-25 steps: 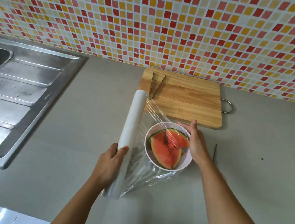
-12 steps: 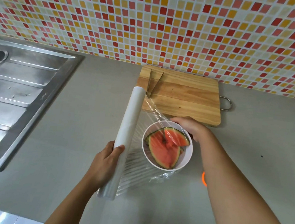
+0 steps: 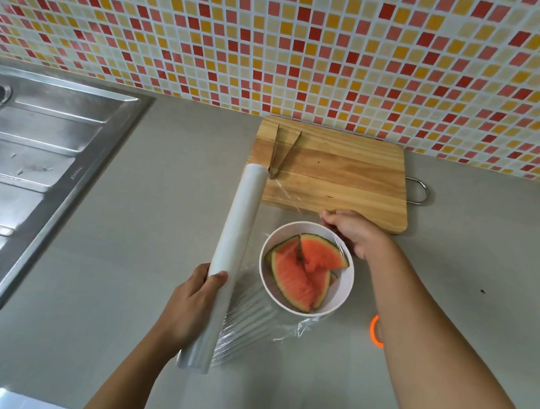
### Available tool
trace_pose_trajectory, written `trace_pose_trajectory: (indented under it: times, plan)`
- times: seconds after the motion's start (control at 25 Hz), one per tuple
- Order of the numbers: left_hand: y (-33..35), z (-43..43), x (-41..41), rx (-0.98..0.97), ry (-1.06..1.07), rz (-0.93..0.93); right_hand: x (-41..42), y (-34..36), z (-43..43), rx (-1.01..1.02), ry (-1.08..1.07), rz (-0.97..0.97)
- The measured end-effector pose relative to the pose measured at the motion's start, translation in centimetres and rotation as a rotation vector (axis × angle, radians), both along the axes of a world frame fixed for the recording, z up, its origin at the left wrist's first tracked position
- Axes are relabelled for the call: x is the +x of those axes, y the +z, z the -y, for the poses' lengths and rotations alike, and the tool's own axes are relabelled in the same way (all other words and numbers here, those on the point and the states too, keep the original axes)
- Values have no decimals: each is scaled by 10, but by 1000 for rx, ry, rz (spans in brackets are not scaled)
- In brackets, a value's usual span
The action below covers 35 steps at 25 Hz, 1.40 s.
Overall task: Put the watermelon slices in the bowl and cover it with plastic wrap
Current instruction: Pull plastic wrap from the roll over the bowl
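Note:
A white bowl (image 3: 343, 290) stands on the grey counter and holds several watermelon slices (image 3: 301, 271). A long roll of plastic wrap (image 3: 232, 254) lies to its left, raised at an angle. My left hand (image 3: 192, 310) grips the roll near its lower end. A clear sheet of wrap (image 3: 258, 324) stretches from the roll over the bowl. My right hand (image 3: 356, 234) is at the bowl's far right rim, fingers curled on the sheet's edge there.
A wooden cutting board (image 3: 342, 179) with metal tongs (image 3: 283, 152) lies just behind the bowl, against the tiled wall. A steel sink drainboard (image 3: 31, 163) fills the left. An orange object (image 3: 375, 330) peeks from under my right forearm.
My right hand moved from the bowl's right side to its far rim, pulling the sheet's edge there. The roll and my left hand stayed almost in place.

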State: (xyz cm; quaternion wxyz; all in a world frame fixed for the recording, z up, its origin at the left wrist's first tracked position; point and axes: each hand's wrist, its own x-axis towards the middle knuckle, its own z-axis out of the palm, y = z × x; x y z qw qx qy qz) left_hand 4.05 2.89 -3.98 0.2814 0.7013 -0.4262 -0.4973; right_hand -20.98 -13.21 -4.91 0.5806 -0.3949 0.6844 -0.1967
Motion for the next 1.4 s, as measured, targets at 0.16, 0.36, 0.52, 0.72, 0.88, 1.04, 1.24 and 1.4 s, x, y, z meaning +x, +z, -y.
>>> trace_pose_trajectory:
  times: [0.16,0.36,0.52,0.72,0.88,1.04,1.24,1.4]
  plan:
    - [-1,1,-1,7,10,-13,3,-6,-2,-24,-153,79]
    - [-2,1,-2,25,3,-17,7,-17,-5,42,-282,142]
    - [-4,0,-3,27,13,-15,5,-17,-3,82,-204,-54]
    - [-4,0,-4,23,4,5,3,-21,-2,139,-195,-88]
    - [-5,1,-3,21,7,20,-6,-26,-11,-76,-272,-314]
    - [-5,3,-1,29,-7,22,-3,-8,-49,-594,-277,-159]
    - [-6,2,-2,-2,6,32,3,-11,-76,-449,-75,69]
    - [-7,-2,-3,-36,28,44,0,-9,-71,-298,-69,-169]
